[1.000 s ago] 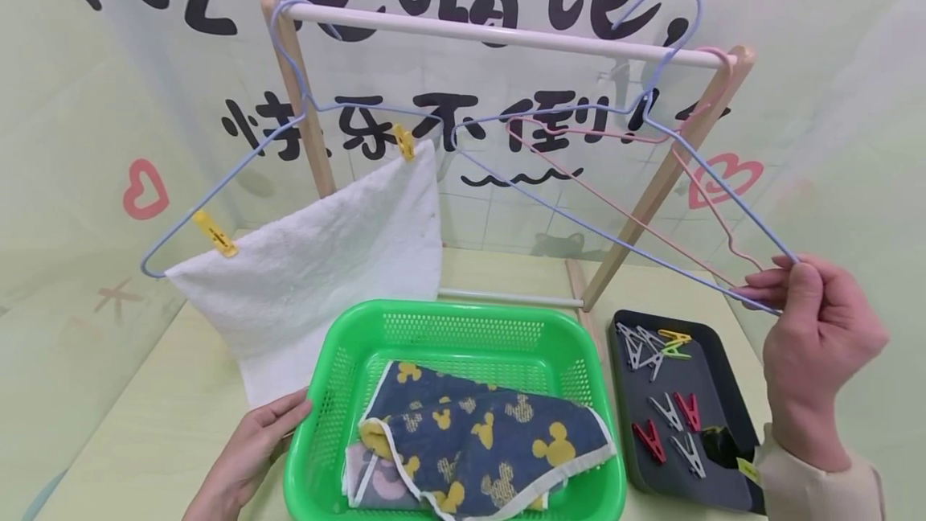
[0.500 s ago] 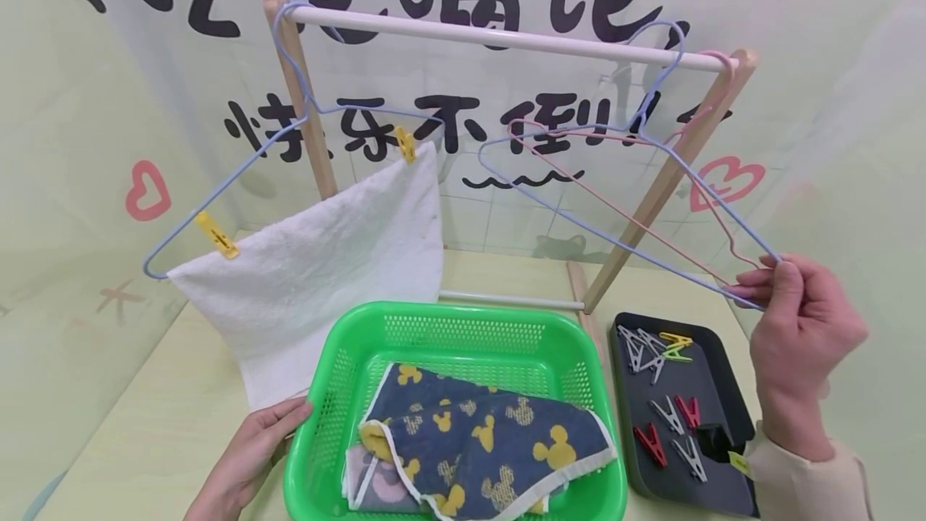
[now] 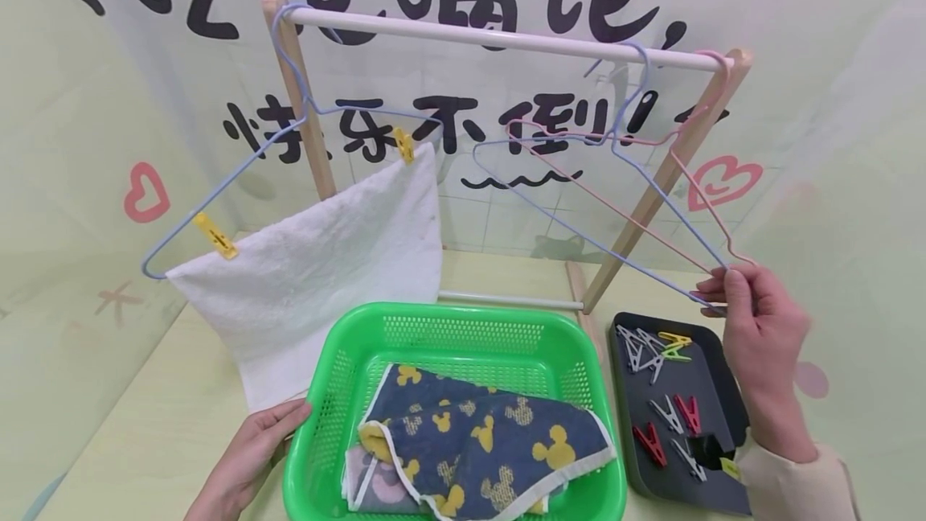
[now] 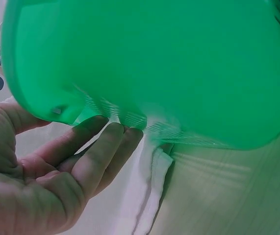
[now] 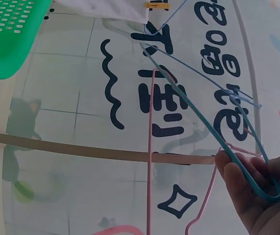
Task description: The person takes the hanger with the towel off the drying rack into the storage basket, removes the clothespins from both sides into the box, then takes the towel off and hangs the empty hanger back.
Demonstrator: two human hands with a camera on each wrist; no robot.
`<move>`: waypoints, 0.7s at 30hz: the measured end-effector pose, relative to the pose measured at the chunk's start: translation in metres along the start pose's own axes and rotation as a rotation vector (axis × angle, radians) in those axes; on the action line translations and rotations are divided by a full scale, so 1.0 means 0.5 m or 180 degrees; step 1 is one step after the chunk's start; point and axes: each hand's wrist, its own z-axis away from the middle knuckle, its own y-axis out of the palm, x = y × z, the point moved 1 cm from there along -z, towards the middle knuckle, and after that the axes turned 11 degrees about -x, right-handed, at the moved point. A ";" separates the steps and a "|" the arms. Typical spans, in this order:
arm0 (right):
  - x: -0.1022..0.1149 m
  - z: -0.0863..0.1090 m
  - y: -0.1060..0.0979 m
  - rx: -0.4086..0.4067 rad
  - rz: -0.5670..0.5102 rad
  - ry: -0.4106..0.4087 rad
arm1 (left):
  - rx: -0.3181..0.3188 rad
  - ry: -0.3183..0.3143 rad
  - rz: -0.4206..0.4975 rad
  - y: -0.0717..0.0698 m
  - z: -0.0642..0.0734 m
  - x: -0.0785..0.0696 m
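Observation:
My right hand (image 3: 763, 328) pinches the lower right corner of a blue wire clothes hanger (image 3: 579, 235). Its hook loops over the white rail (image 3: 463, 34) of a wooden drying rack, and nothing hangs from it. Just behind, a pink hanger (image 3: 712, 203) hangs at the rail's right end. At the left rim of a green plastic basket (image 3: 452, 316), my left hand (image 3: 253, 449) rests with extended fingers; the left wrist view shows its fingertips (image 4: 135, 134) against the basket's perforated side. Inside the basket lies a dark blue cloth (image 3: 477, 432) with yellow mouse shapes, partly covering another folded cloth (image 3: 379, 481).
On the left, another blue hanger (image 3: 231, 175) carries a white towel (image 3: 333, 256) fixed by two yellow pegs (image 3: 215, 235). A dark grey tray (image 3: 622, 441) holding several clothes pegs (image 3: 651, 441) stands right of the basket. Behind the rack is a lettered wall sheet (image 3: 492, 159).
My right hand has moved left and slightly down with the blue hanger. The hanger's hook has come down from above the rail onto it and slid left. My left hand stays at the basket.

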 end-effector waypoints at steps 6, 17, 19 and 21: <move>-0.002 0.003 0.009 0.0186 0.0359 0.0022 | -0.0001 -0.0047 -0.0024 -0.001 -0.001 -0.001; -0.015 -0.001 0.017 0.0135 0.0984 -0.0017 | -0.0126 -0.0039 -0.0151 0.005 0.003 -0.004; -0.015 -0.003 0.018 0.0004 0.1015 -0.0085 | -0.0126 -0.0005 -0.0152 0.004 0.002 -0.004; -0.013 -0.005 0.021 -0.0201 0.0990 -0.0195 | -0.0135 -0.0006 -0.0152 0.004 0.002 -0.003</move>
